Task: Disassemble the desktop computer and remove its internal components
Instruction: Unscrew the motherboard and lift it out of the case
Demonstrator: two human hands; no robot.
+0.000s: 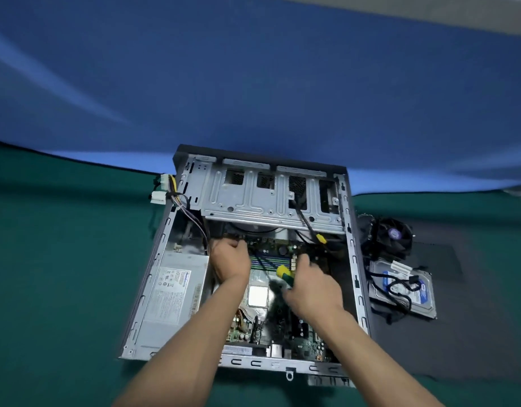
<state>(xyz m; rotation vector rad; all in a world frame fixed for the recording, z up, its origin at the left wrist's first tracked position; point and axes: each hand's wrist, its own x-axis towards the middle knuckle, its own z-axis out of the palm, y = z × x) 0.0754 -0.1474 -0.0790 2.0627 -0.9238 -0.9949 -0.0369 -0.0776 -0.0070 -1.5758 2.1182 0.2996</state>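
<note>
inside the open computer case on a green table, the right hand grips a yellow-green screwdriver over the motherboard; the left hand's curled fingers reach its far edge, their hold hidden. a hard drive lies right of the case.

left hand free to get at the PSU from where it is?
Probably yes. The left hand sits inside the case right beside the power supply, whose top is uncovered; only a wire bundle runs near its far end.
</note>
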